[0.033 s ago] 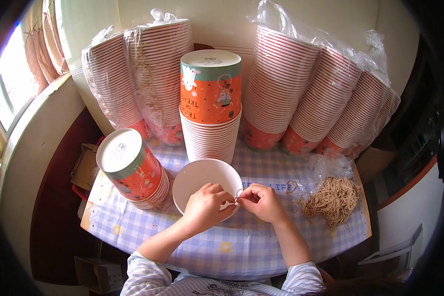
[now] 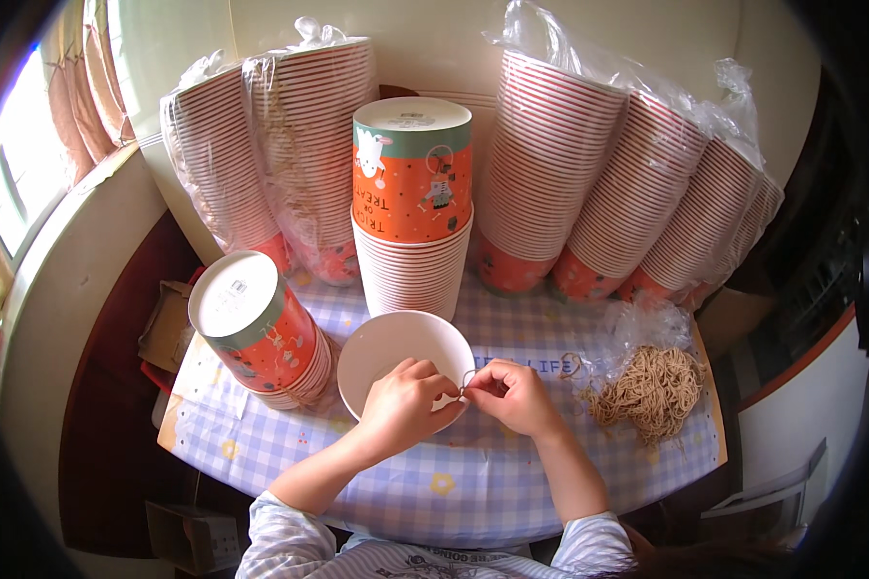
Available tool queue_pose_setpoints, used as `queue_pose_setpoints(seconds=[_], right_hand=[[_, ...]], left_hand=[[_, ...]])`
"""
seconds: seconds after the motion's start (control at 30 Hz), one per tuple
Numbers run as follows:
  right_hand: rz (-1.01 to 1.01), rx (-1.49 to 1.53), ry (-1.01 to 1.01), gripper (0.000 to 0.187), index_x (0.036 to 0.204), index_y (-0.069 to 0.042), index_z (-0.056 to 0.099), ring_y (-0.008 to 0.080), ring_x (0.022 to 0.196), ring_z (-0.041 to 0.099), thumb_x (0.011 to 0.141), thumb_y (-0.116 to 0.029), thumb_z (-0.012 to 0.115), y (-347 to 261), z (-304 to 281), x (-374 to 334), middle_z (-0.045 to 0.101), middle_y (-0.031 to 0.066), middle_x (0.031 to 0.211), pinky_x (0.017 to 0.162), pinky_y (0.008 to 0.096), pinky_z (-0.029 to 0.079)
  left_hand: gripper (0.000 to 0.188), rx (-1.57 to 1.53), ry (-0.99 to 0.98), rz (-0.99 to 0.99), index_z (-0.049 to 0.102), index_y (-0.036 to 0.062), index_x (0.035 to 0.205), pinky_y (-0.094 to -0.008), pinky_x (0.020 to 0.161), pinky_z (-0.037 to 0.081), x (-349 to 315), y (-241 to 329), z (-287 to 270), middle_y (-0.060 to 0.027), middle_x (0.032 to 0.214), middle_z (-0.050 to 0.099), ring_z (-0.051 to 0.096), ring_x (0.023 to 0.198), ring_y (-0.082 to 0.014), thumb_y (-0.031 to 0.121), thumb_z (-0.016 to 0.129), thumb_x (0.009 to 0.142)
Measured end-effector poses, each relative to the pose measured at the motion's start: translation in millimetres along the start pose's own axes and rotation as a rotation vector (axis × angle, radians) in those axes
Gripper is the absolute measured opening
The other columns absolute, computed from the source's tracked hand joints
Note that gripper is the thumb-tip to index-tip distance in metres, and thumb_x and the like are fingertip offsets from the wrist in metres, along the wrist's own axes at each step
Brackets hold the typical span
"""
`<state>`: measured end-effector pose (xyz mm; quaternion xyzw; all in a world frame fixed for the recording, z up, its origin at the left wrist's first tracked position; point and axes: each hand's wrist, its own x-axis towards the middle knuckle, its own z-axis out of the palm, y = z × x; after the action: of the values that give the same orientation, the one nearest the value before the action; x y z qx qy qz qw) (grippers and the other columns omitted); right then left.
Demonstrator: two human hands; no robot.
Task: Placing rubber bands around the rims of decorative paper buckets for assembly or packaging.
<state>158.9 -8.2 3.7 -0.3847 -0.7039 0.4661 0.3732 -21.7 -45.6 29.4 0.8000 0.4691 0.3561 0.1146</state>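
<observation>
Head view: both hands meet at the right-hand rim of an open bucket (image 2: 386, 343) with a white interior, at the middle of the counter (image 2: 168, 425). Its mouth faces up toward the camera; whether its base sits flat or leans, cannot tell.

Left hand (image 2: 410, 400): lies across the near part of the bucket mouth, back of the hand up, fingers curled, pointing right. Thumb and index finger narrow toward each other at the rim, by a thin cord (image 2: 469, 374); what lies between those tips is too small to make out. Forearm rises from the lower edge, slanting rightward.

Right hand (image 2: 517, 396): just outside the same rim, back of the hand up, fingers bent and pointing left. Thumb and index finger pinched together on the cord, which makes a small loop between the two hands. Forearm comes in from lower right, angled up and to the left. Both wrists clear of the checked cloth (image 2: 492, 492); sleeves pushed back.

Surroundings: left of the bucket, a short stack of upturned orange buckets (image 2: 275, 333); behind it, a taller upturned stack (image 2: 410, 212). Farther back, plastic-wrapped stacks at left (image 2: 314, 145) and at right (image 2: 550, 154). To the right of the right hand, well apart, a tangled heap of tan twine (image 2: 657, 391) beside crumpled clear plastic (image 2: 647, 333).
</observation>
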Motion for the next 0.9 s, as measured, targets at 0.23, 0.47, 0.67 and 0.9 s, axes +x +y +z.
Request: queue_pose_setpoints(seconds=[0.23,0.47,0.67,0.9], right_hand=[[0.019,0.098,-0.037,0.011,0.084,-0.001,0.063,0.0042,0.064,0.053,0.076,-0.007,0.066,4.0,-0.4,0.2,0.062,0.0007,0.074,0.058,0.0203,0.045],[0.019,0.122,-0.068,0.013,0.088,-0.001,0.063,0.0056,0.069,0.055,0.077,-0.007,0.065,2.8,-1.7,0.0,0.063,0.0016,0.076,0.063,0.0209,0.046],[0.039,0.097,-0.094,0.013,0.089,-0.001,0.063,0.0066,0.071,0.056,0.077,-0.006,0.064,-0.5,-1.8,-0.2,0.063,0.0025,0.079,0.064,0.0213,0.047],[0.046,0.124,-0.120,0.014,0.091,-0.002,0.063,0.0064,0.070,0.055,0.078,-0.005,0.064,-3.4,-1.0,-0.3,0.063,0.0024,0.079,0.063,0.0213,0.047]], left_hand=[[0.011,0.140,0.009,-0.019,0.064,0.0093,0.070,-0.0323,0.062,0.048,-0.8,2.5,1.7,-0.0025,0.071,0.060,0.059,0.071,-0.0200,0.019,0.069,0.067],[0.007,0.068,0.018,-0.004,0.064,0.0069,0.076,-0.0334,0.063,0.049,-0.2,-1.8,1.8,-0.0075,0.071,0.063,0.061,0.069,-0.0229,0.011,0.065,0.070],[0.005,-0.115,0.024,-0.069,0.062,0.0052,0.077,-0.0375,0.064,0.048,-0.9,-4.9,4.3,-0.0110,0.071,0.061,0.060,0.070,-0.0276,0.007,0.060,0.073],[0.007,-0.112,0.053,-0.032,0.062,0.0045,0.078,-0.0370,0.063,0.048,0.6,-3.3,3.2,-0.0093,0.071,0.060,0.060,0.068,-0.0282,0.009,0.063,0.073]])
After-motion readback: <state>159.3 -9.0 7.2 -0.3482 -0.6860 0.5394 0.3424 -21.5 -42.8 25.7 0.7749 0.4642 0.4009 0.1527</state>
